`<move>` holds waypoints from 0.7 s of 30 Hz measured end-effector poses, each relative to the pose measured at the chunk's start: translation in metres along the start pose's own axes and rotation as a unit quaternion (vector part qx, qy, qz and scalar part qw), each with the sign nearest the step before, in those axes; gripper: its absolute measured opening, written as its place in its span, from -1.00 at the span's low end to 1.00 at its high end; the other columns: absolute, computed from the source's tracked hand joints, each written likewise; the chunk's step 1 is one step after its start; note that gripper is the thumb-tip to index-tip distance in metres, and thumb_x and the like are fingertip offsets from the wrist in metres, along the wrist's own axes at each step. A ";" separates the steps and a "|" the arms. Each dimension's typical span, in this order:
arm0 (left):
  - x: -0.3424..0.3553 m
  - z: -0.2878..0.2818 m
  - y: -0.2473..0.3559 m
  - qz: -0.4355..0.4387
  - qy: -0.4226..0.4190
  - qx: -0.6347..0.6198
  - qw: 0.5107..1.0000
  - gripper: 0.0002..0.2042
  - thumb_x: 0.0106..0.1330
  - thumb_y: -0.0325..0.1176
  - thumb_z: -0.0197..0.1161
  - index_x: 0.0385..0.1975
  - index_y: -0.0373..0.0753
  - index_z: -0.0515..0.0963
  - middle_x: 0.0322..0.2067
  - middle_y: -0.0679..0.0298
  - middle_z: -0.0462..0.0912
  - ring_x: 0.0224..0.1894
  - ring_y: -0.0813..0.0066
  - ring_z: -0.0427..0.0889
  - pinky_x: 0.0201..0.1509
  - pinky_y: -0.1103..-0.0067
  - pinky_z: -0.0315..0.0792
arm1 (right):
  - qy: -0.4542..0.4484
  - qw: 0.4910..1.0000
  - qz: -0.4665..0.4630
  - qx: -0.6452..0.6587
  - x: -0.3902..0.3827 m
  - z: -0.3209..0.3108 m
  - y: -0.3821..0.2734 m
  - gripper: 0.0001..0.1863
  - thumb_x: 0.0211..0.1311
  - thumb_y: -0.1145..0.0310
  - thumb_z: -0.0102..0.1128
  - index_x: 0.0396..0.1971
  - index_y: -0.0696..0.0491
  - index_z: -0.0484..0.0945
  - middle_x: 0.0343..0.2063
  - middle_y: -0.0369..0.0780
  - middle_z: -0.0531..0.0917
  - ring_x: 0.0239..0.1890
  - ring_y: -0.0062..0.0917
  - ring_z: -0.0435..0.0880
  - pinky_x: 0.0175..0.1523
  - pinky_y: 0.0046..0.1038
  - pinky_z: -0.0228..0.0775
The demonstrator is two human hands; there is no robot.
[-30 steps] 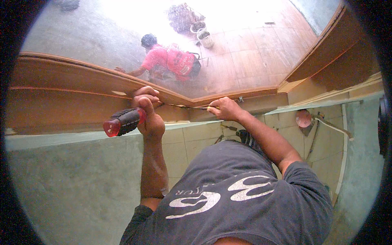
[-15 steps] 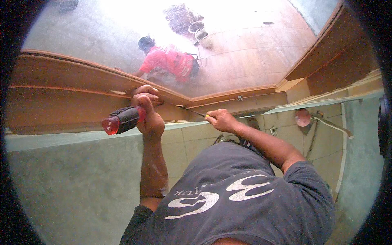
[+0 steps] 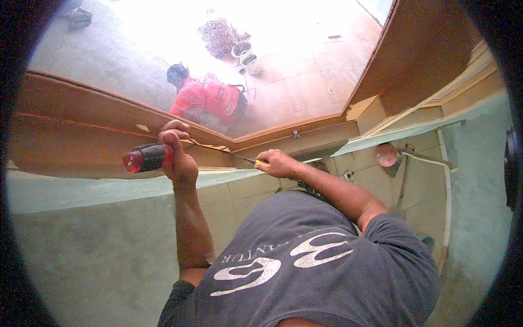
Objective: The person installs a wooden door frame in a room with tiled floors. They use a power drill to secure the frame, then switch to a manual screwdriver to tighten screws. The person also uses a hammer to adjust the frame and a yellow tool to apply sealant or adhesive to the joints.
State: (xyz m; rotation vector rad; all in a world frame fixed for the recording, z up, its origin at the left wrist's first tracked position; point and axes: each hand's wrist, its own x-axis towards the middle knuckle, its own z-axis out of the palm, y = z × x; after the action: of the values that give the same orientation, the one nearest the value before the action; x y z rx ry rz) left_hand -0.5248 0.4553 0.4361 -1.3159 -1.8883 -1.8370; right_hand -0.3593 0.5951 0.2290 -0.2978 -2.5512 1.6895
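My left hand is closed around a red-and-black handle that looks like a screwdriver's. Its blade, if it has one, is hard to make out behind the fingers. My left fist is against the brown wooden frame. My right hand pinches the yellow end of a thin-shafted tool, whose exact kind is unclear. From my right fingers the dark shaft slants left along the frame near its corner, toward my left hand. A pale chipped patch marks the wood beside it.
Glass fills the frame; past it a person in a red shirt bends near two buckets. A small metal catch sits on the frame. Below, a pink round object stands by a pale hose-like strip on floor tiles.
The whole view has shifted, so most things appear farther left. More of the thin shaft shows between my hands. Both grips stay the same.
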 end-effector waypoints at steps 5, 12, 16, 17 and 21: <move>0.004 -0.003 0.010 0.005 -0.041 0.011 0.999 -0.63 0.63 -0.09 -0.06 -0.37 -0.22 0.43 -0.23 0.18 0.59 -0.14 0.40 0.54 0.13 0.42 0.36 | -0.049 0.998 0.005 0.028 -0.037 -0.036 0.001 -0.62 0.29 0.08 0.28 -0.23 0.15 0.69 -0.39 -0.01 0.72 -0.29 -0.17 0.71 -0.16 -0.20 0.51; -0.028 -0.011 0.035 -0.017 -0.095 0.001 0.995 -0.52 0.60 0.09 -0.08 -0.42 -0.19 0.45 -0.30 0.17 0.57 -0.21 0.38 0.54 0.02 0.42 0.42 | -0.045 0.985 0.030 0.162 -0.119 -0.041 0.023 -0.74 0.25 0.26 0.40 -0.24 0.15 0.65 -0.44 -0.31 0.65 -0.33 -0.66 0.55 -0.21 -0.50 0.42; -0.041 -0.021 0.049 0.009 -0.119 -0.046 0.992 -0.50 0.58 0.12 -0.09 -0.42 -0.18 0.46 -0.40 0.16 0.56 -0.34 0.40 0.53 -0.16 0.45 0.43 | 0.011 0.975 0.097 0.199 -0.142 -0.037 0.027 -0.71 0.19 0.26 0.42 -0.24 0.16 0.66 -0.43 -0.33 0.63 -0.34 -0.64 0.55 -0.20 -0.49 0.41; -0.039 -0.023 0.052 0.035 -0.128 -0.070 0.989 -0.50 0.57 0.13 -0.09 -0.42 -0.18 0.46 -0.41 0.16 0.56 -0.36 0.40 0.52 -0.19 0.45 0.42 | 0.027 0.973 0.120 0.197 -0.145 -0.038 0.027 -0.69 0.17 0.21 0.42 -0.24 0.15 0.67 -0.45 -0.31 0.62 -0.35 -0.61 0.55 -0.20 -0.47 0.42; -0.026 -0.035 0.072 0.023 -0.062 -0.116 0.991 -0.50 0.57 0.13 -0.09 -0.42 -0.19 0.45 -0.44 0.15 0.52 -0.42 0.43 0.49 -0.25 0.51 0.40 | 0.040 0.958 0.150 0.242 -0.145 -0.046 0.021 -0.73 0.16 0.31 0.44 -0.23 0.17 0.67 -0.41 -0.33 0.64 -0.32 -0.64 0.59 -0.20 -0.50 0.43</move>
State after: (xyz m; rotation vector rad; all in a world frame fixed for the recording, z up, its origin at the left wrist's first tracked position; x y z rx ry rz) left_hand -0.4746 0.4007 0.4765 -1.5665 -1.7249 -2.0459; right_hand -0.2073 0.6159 0.2352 -0.7222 -2.0217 2.2774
